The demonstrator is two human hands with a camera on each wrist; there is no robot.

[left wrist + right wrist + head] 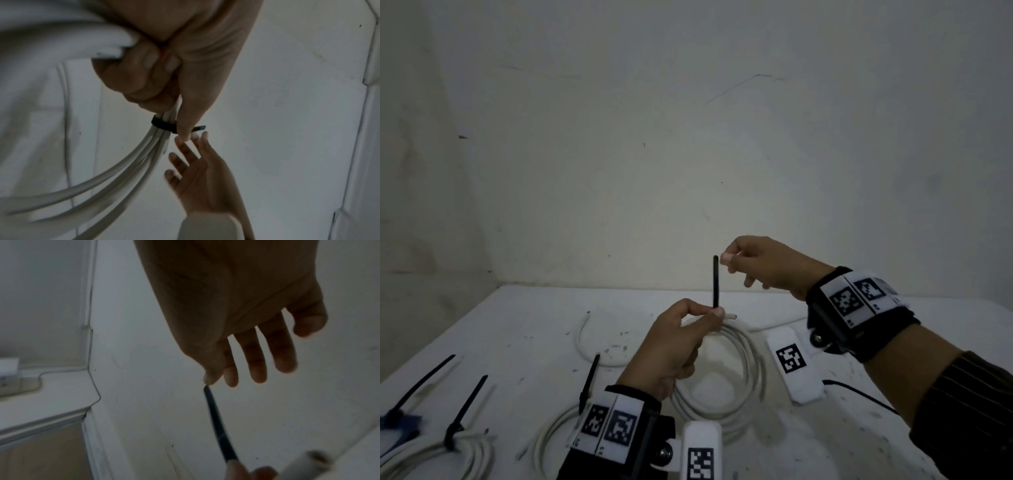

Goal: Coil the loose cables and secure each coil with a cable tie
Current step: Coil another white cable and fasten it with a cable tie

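A coil of white cable point(743, 370) hangs over the white table point(517, 308). My left hand point(709, 315) grips its top strands. A black cable tie point(715, 281) is wrapped round the bundle there and its tail stands straight up. The left wrist view shows the tie band point(162, 125) around the strands point(123, 165), with my left thumb against its head. My right hand point(732, 263) hovers up and to the right of the tail's tip. In the right wrist view its fingers point(257, 366) are straight and the tie tail point(218, 423) ends just below the thumb tip, not pinched.
Two other white coils lie at the near left, one point(448, 448) and one point(551, 438), each with a black tie sticking up. A short loose white cable point(585, 346) curves behind them. A thin black wire point(859, 394) runs at the right. A wall stands close behind the table.
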